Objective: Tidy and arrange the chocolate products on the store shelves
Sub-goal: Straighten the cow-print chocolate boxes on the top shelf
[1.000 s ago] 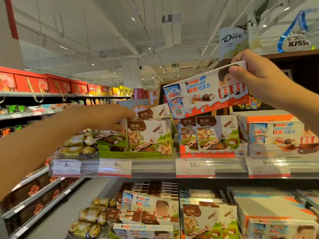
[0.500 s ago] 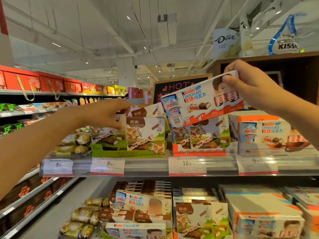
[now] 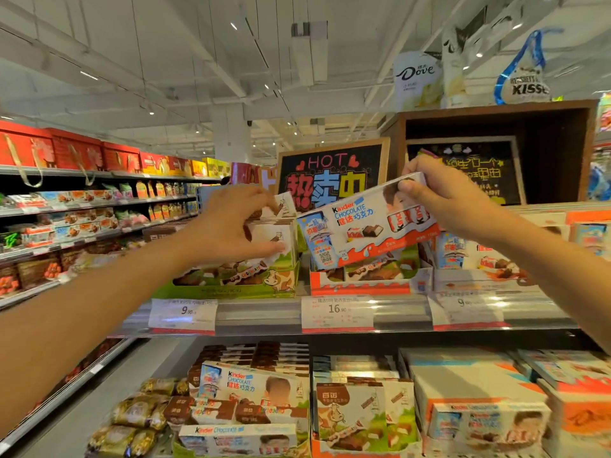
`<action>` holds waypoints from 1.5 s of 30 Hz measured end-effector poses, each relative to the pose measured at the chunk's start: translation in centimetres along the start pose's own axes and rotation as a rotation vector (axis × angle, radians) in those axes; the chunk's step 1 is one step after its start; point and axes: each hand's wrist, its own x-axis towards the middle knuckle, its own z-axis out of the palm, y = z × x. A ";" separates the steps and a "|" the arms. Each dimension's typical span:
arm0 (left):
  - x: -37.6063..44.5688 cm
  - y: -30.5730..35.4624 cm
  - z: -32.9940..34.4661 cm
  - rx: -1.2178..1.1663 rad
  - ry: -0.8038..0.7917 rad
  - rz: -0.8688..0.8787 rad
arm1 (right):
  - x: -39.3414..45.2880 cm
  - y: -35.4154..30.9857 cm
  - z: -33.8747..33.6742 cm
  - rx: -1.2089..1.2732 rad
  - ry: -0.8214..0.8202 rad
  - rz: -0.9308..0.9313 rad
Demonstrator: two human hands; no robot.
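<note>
White-and-orange Kinder Chocolate box [image 3: 367,226] is the reference here. Right hand [image 3: 439,193] pinches its upper right corner, fingers [image 3: 410,188] curled over the top edge; box is tilted, right end high, held in the air just above and in front of the orange display tray [image 3: 367,287] on the upper shelf [image 3: 258,314].

Below the box: price tag reading 16.90 [image 3: 337,312] on the shelf rail, and under that a lower shelf with more Kinder boxes [image 3: 251,385] lying loose and skewed, plus cow-print chocolate boxes [image 3: 360,411].

Just left of the box: left hand [image 3: 231,226] grips a white cow-print carton [image 3: 274,239] standing in the green display tray [image 3: 228,289], thumb low on its front face, fingers hooked over the top. Not touching the Kinder box.

Right of the box: another tray of Kinder packs [image 3: 479,259], blurred.

Behind the box: chalkboard sign marked HOT [image 3: 330,170]. Above and behind right: Dove bag [image 3: 416,81] and Kisses bag [image 3: 525,84] on a wooden cabinet [image 3: 562,153].
</note>
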 end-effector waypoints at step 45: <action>2.5 3.7 1.6 -0.475 -0.189 0.077 | 8.3 -3.2 -2.7 -0.210 -0.269 0.083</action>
